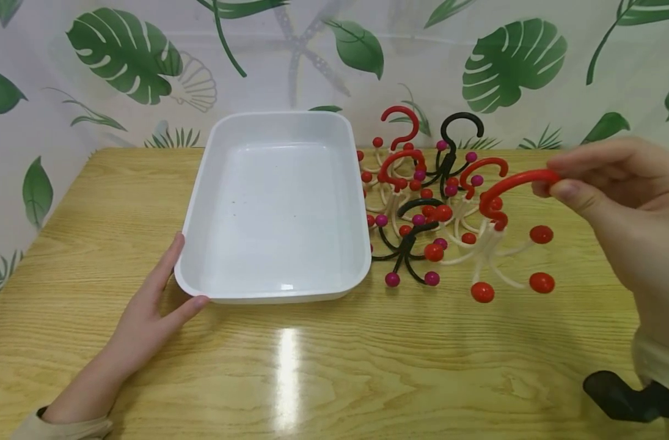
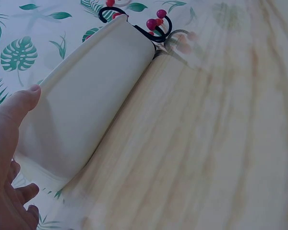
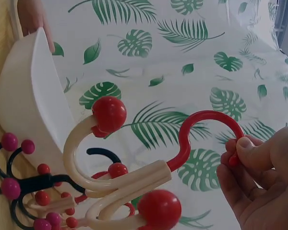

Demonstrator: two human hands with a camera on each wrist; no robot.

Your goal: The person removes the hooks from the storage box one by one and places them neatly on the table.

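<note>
A hanger hook (image 1: 518,183) with a curved red top, cream prongs and red ball tips hangs from my right hand (image 1: 631,208). Thumb and fingers pinch the free end of its red curve, as the right wrist view also shows. My left hand (image 1: 147,305) rests against the near left corner of a white rectangular tub (image 1: 274,299), with thumb and fingers spread at its rim. Inside, the tub's floor shows bare apart from a few specks. Right beside the tub stands a cluster of similar hooks, among them a black one (image 1: 405,247) with magenta balls.
More red-topped hooks (image 1: 400,125) and another black hook (image 1: 448,159) crowd together behind. All stand on a wooden table (image 1: 367,366) before a leaf-printed backdrop (image 1: 411,55). A black strap (image 1: 631,397) is at the right sleeve.
</note>
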